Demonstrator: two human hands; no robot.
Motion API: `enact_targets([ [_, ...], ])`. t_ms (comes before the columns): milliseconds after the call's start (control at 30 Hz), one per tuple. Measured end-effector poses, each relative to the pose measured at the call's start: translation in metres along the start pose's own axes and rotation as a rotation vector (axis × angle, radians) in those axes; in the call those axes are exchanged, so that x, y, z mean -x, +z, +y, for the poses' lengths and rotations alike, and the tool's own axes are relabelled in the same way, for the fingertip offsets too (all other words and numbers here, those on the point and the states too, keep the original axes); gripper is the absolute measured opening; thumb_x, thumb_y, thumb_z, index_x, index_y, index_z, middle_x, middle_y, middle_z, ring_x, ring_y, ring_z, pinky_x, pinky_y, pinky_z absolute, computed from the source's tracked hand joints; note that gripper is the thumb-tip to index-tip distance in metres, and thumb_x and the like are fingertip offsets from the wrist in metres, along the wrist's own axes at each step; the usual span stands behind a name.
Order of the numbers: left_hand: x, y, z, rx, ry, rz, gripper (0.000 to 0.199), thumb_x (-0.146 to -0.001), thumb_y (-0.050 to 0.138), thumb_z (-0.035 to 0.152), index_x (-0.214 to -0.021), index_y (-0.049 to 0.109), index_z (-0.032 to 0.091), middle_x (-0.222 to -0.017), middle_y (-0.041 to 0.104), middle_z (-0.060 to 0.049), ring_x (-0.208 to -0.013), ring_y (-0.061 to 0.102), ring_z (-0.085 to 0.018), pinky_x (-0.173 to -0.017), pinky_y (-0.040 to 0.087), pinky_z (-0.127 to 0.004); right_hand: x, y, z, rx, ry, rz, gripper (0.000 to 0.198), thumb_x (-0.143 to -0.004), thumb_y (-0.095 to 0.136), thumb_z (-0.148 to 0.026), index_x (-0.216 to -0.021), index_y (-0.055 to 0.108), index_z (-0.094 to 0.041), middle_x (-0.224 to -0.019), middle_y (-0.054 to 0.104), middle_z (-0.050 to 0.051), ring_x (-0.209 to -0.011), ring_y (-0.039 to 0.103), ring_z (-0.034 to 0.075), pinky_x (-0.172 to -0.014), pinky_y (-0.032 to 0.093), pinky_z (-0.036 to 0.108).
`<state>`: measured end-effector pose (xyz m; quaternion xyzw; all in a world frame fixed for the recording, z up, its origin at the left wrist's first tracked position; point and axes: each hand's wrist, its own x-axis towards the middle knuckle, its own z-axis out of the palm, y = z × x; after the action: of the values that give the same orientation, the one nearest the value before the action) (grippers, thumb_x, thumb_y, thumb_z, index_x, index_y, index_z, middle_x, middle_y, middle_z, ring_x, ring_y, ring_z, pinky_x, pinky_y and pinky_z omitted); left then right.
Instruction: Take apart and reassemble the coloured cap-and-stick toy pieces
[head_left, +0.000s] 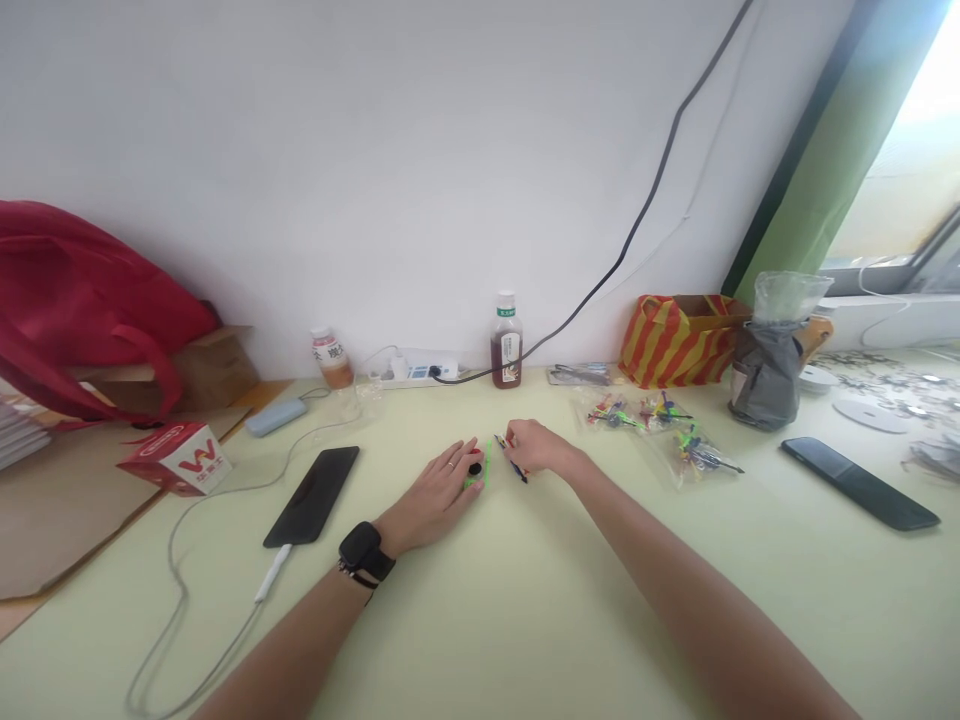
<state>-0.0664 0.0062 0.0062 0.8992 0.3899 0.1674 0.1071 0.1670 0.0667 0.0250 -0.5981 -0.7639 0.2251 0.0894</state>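
Observation:
My left hand (441, 492), with a ring and a black watch, rests on the table. Its thumb and fingers close around a small bright green plastic piece (488, 462) that has a round black part (475, 469) and a bit of red. Just to the right, the fingers of my right hand (534, 447) are bent and pinched over small coloured plastic parts (516, 466), among them a thin dark blue one. Some of those parts are hidden under the fingers. A narrow strip of table separates the two hands.
Clear bags of coloured plastic parts (697, 455) lie to the right, near a striped paper bag (675, 340) and a phone (859, 483). On the left are a charging phone (313, 497) and a red-white box (176, 458). A dark drink bottle (507, 345) and power strip (427, 374) stand behind.

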Motion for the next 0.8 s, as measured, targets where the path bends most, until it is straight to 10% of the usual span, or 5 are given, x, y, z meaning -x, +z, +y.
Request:
enact_targets([
  [267,-0.003,0.003,-0.004,0.027,-0.074,0.041,0.043,-0.107,0.037,0.046,-0.141,0.052,0.025,-0.161,0.042,-0.007,-0.155,0.025,-0.026,-0.126,0.029,-0.050,0.016,0.022,-0.032,0.008,-0.103,0.093,0.020,-0.095,0.055,-0.024,-0.114,0.056,-0.017,-0.121,0.063,0.016,-0.109,0.062,0.027,-0.081,0.041,0.032],
  [600,0.000,-0.001,-0.025,0.162,-0.192,-0.019,0.069,-0.103,0.036,0.061,-0.163,0.015,0.035,-0.172,-0.001,0.000,-0.158,-0.002,-0.030,-0.128,0.014,-0.051,0.009,0.029,-0.032,-0.152,-0.175,0.058,0.017,-0.091,0.058,-0.020,-0.109,0.058,-0.018,-0.098,0.068,0.007,-0.081,0.063,0.017,-0.061,0.038,0.024],
  [800,0.007,-0.003,-0.038,0.086,-0.242,-0.091,0.082,-0.100,0.038,0.067,-0.165,0.012,0.024,-0.171,0.013,-0.008,-0.158,0.002,-0.031,-0.128,0.011,-0.050,0.009,0.032,-0.033,-0.250,-0.204,0.065,0.022,-0.086,0.062,-0.012,-0.107,0.060,-0.018,-0.089,0.068,0.004,-0.073,0.061,0.014,-0.058,0.038,0.022],
])
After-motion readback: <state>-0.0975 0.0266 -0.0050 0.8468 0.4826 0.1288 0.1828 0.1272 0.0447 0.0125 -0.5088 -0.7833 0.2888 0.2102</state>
